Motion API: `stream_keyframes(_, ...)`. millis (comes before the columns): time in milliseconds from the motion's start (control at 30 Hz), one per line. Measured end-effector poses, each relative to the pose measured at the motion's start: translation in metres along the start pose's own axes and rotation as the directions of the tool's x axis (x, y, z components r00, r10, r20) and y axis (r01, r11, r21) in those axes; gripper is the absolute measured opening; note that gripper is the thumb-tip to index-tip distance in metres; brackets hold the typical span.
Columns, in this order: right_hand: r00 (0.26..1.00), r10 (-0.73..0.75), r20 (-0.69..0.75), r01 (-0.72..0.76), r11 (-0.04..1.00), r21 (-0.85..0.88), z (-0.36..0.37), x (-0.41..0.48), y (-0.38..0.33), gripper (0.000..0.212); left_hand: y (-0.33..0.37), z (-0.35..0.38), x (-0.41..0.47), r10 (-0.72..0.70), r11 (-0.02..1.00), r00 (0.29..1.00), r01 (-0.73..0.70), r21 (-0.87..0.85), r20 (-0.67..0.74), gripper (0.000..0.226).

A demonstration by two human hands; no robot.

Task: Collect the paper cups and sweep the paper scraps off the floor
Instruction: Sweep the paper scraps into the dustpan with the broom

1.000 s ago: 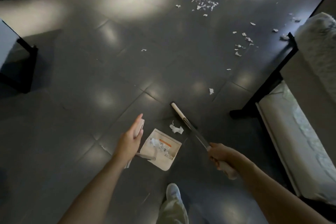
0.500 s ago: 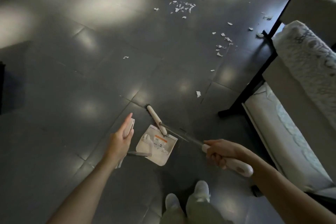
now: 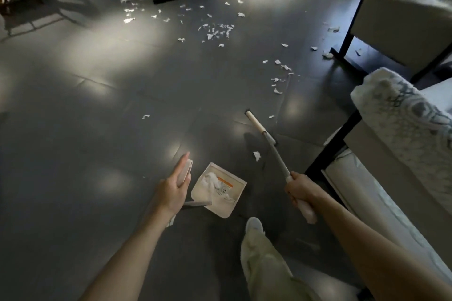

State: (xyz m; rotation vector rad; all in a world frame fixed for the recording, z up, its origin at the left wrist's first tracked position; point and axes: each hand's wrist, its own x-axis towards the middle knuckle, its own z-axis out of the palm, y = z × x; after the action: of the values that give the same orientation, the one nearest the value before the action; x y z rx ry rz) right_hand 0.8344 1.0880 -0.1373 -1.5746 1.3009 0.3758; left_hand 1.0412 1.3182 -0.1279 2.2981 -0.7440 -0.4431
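**Step in hand:** sweeping; no cups in view.
- **Left hand** [image 3: 171, 190]: holds the upright handle of the dustpan [image 3: 234, 199], forefinger straight along it. The pan rests on the floor [image 3: 97, 129] with paper inside.
- **Right hand** [image 3: 299, 189]: fist closed round the broom [image 3: 274, 151] shaft. The head is down at 1 o'clock from the pan.
- **Scrap** [image 3: 256, 155]: single, between head and pan.
- **Scraps** [image 3: 216, 30]: many, 12 to 1 o'clock, well apart from the pan.

**Next, judged:** draw the single scrap into the pan, then advance.

**Label** [image 3: 225, 181]: orange stripe; writing unreadable.

Broom [image 3: 260, 129] away from the dustpan [image 3: 217, 190], farther out; lone scrap [image 3: 256, 155] between.
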Motion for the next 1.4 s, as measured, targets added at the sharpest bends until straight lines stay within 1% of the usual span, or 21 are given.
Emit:
stream_keyframes(133, 0.991, 0.130, -0.014, -0.130, 0.986, -0.100, -0.030, 0.047, -0.023, 0.035, 0.024, 0.015, 0.071, 0.001, 1.000, 0.995, -0.005, 0.030, 0.104, 0.058)
stream_keyframes(233, 0.960, 0.278, 0.023, -0.271, 0.949, -0.162, -0.042, 0.067, -0.027, 0.023, 0.033, 0.023, 0.110, 0.020, 0.998, 0.987, -0.030, 0.061, 0.162, 0.064)
stream_keyframes(300, 0.924, 0.371, 0.089, -0.364, 0.928, -0.085, -0.041, 0.078, -0.026, 0.022, 0.038, 0.027, 0.134, 0.042, 0.995, 0.981, -0.057, 0.077, 0.188, 0.065)
stream_keyframes(333, 0.918, 0.386, 0.094, -0.380, 0.922, -0.072, -0.039, 0.083, -0.027, 0.025, 0.040, 0.028, 0.146, 0.043, 0.995, 0.980, -0.059, 0.079, 0.196, 0.065)
stream_keyframes(467, 0.937, 0.349, 0.018, -0.337, 0.917, -0.214, -0.021, 0.098, -0.049, 0.045, 0.048, 0.030, 0.185, 0.081, 0.995, 0.981, -0.089, 0.038, 0.175, 0.060)
stream_keyframes(567, 0.942, 0.333, 0.049, -0.315, 0.922, -0.226, 0.005, 0.093, -0.077, 0.054, 0.051, 0.032, 0.208, 0.134, 0.989, 0.973, -0.142, 0.030, 0.187, 0.058)
stream_keyframes(633, 0.938, 0.334, 0.098, -0.308, 0.928, -0.211, 0.021, 0.087, -0.094, 0.051, 0.055, 0.034, 0.223, 0.154, 0.987, 0.960, -0.160, 0.006, 0.234, 0.057)
stream_keyframes(700, 0.932, 0.325, 0.163, -0.293, 0.936, -0.194, 0.028, 0.077, -0.114, 0.043, 0.059, 0.035, 0.239, 0.177, 0.983, 0.949, -0.186, 0.009, 0.260, 0.057)
stream_keyframes(767, 0.920, 0.309, 0.240, -0.287, 0.950, -0.123, 0.024, 0.070, -0.133, 0.034, 0.062, 0.034, 0.256, 0.192, 0.979, 0.941, -0.201, 0.007, 0.277, 0.058)
stream_keyframes(833, 0.901, 0.309, 0.305, -0.337, 0.940, 0.045, 0.015, 0.067, -0.148, 0.016, 0.063, 0.032, 0.271, 0.212, 0.976, 0.930, -0.220, -0.008, 0.300, 0.058)
stream_keyframes(867, 0.888, 0.309, 0.340, -0.385, 0.905, 0.183, 0.009, 0.064, -0.155, 0.010, 0.063, 0.031, 0.278, 0.224, 0.973, 0.923, -0.231, -0.015, 0.313, 0.058)
stream_keyframes(900, 0.875, 0.308, 0.374, -0.432, 0.845, 0.316, 0.003, 0.060, -0.161, 0.011, 0.063, 0.029, 0.285, 0.235, 0.970, 0.914, -0.242, -0.020, 0.330, 0.059)
stream_keyframes(933, 0.876, 0.289, 0.385, -0.442, 0.800, 0.405, -0.002, 0.054, -0.167, 0.013, 0.063, 0.027, 0.292, 0.245, 0.967, 0.905, -0.254, -0.020, 0.346, 0.059)
stream_keyframes(967, 0.892, 0.267, 0.366, -0.420, 0.788, 0.449, -0.005, 0.051, -0.172, 0.016, 0.064, 0.025, 0.299, 0.254, 0.964, 0.899, -0.266, -0.017, 0.358, 0.059)
stream_keyframes(1000, 0.910, 0.254, 0.328, -0.387, 0.804, 0.452, -0.005, 0.049, -0.175, 0.019, 0.065, 0.025, 0.307, 0.259, 0.962, 0.895, -0.272, -0.014, 0.363, 0.059)
stream_keyframes(1067, 0.949, 0.218, 0.227, -0.296, 0.865, 0.405, -0.008, 0.050, -0.183, 0.028, 0.069, 0.025, 0.322, 0.269, 0.960, 0.890, -0.281, -0.023, 0.368, 0.059)
stream_keyframes(1167, 0.973, 0.191, 0.131, -0.229, 0.874, 0.428, -0.023, 0.068, -0.194, 0.036, 0.078, 0.030, 0.344, 0.285, 0.957, 0.881, -0.287, -0.052, 0.378, 0.059)
stream_keyframes(1267, 0.984, 0.178, -0.003, -0.161, 0.896, 0.414, -0.049, 0.104, -0.198, 0.031, 0.092, 0.039, 0.372, 0.291, 0.955, 0.881, -0.294, -0.049, 0.373, 0.058)
stream_keyframes(1333, 0.979, 0.170, -0.111, -0.123, 0.932, 0.341, -0.072, 0.136, -0.197, 0.022, 0.100, 0.048, 0.392, 0.284, 0.957, 0.896, -0.285, -0.049, 0.341, 0.058)
stream_keyframes(1400, 0.969, 0.174, -0.174, -0.124, 0.956, 0.266, -0.098, 0.173, -0.193, 0.014, 0.109, 0.057, 0.413, 0.277, 0.959, 0.903, -0.282, -0.034, 0.329, 0.058)
